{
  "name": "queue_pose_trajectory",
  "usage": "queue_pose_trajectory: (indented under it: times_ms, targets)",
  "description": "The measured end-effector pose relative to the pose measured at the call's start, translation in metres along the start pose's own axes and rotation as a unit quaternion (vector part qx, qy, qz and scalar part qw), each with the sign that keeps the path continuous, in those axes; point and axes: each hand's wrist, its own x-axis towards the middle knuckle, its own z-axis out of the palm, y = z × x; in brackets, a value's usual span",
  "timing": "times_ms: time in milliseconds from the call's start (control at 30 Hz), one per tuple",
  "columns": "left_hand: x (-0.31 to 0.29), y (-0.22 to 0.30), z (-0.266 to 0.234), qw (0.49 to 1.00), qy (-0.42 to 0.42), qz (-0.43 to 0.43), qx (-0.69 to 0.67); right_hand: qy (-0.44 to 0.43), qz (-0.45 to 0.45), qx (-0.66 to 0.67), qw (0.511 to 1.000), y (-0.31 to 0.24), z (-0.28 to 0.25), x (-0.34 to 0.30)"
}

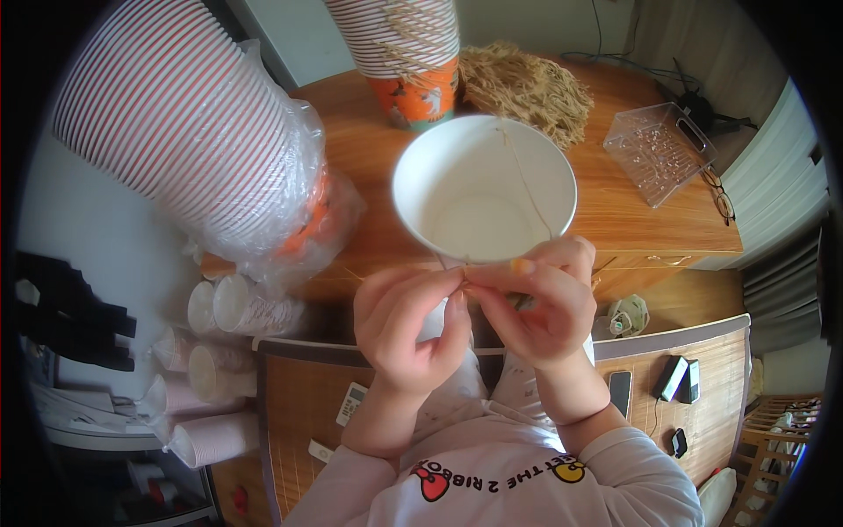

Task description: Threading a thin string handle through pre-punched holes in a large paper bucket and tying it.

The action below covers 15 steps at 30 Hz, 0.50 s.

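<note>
A white paper bucket stands at the table's near edge with its open mouth facing me. From its far rim, a thin tan string crosses the mouth and runs down to my right hand. That hand is closed in a pinch on the string at the near rim. Fingertip to fingertip with it, my left hand also pinches the string there. The fingers hide most of the string's end and the spot where it meets the rim.
Stacked buckets in clear plastic lean at left. An orange-printed bucket stack and a heap of tan strings stand behind. A clear box of small pieces and glasses lie right. More cup stacks rest lower left.
</note>
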Motion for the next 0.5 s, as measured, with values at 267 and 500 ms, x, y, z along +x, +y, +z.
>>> queue_pose_trajectory:
  times_ms: [267,500]
  targets:
    - [0.0006,0.0018,0.0059,0.996,0.015,-0.062,-0.063,0.039,0.003,0.020,0.999,0.0015,0.0046,-0.0010]
    - [-0.0018,0.0038,0.0071,0.991,0.019,-0.100,-0.087,0.020,0.003,0.004,1.000,-0.0051,0.0005,0.0010]
